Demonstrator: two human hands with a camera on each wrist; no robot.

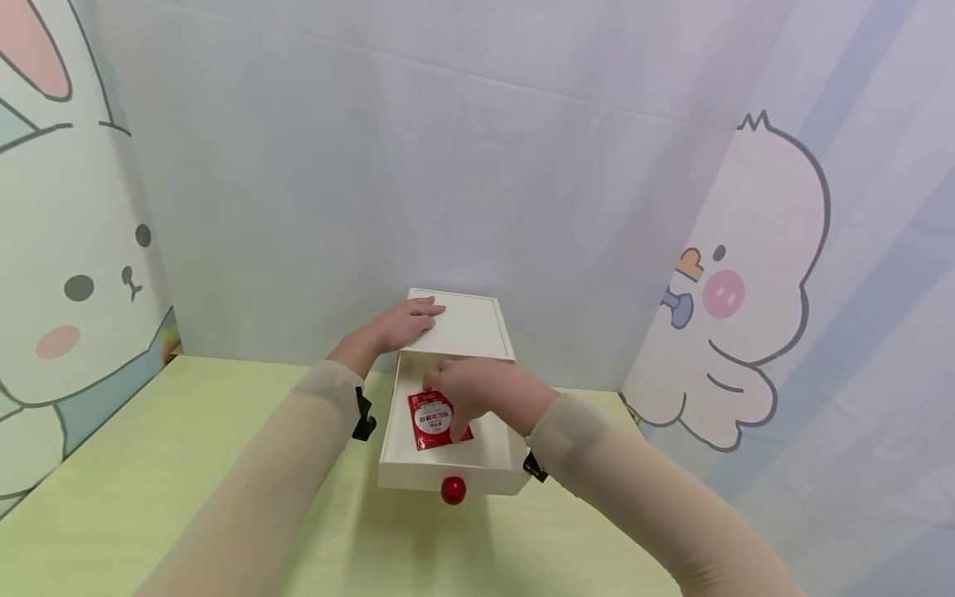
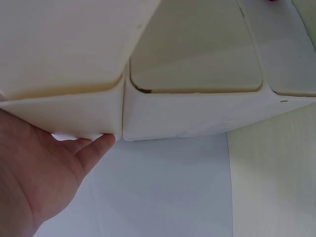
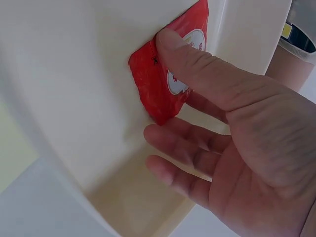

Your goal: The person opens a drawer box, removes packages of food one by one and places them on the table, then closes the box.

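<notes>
A white drawer unit (image 1: 466, 323) stands on the table with its drawer (image 1: 492, 444) pulled out toward me; a round red knob (image 1: 453, 490) sits on the drawer's front. Inside the drawer is a small red packet (image 1: 433, 420) with a white oval label. My right hand (image 1: 481, 390) reaches in and pinches the packet (image 3: 153, 81), thumb across its face and a finger behind it, the other fingers loosely bent beside it. My left hand (image 1: 403, 325) rests on the unit's top at the left edge, fingers fairly straight. In the left wrist view, its fingertips (image 2: 101, 148) touch the white casing.
A pale green-yellow table (image 1: 224, 431) carries the unit. Right behind it hangs a light grey curtain (image 1: 462, 166). Printed cartoon figures, a rabbit (image 1: 67, 249) and a chick (image 1: 753, 274), cover the sides.
</notes>
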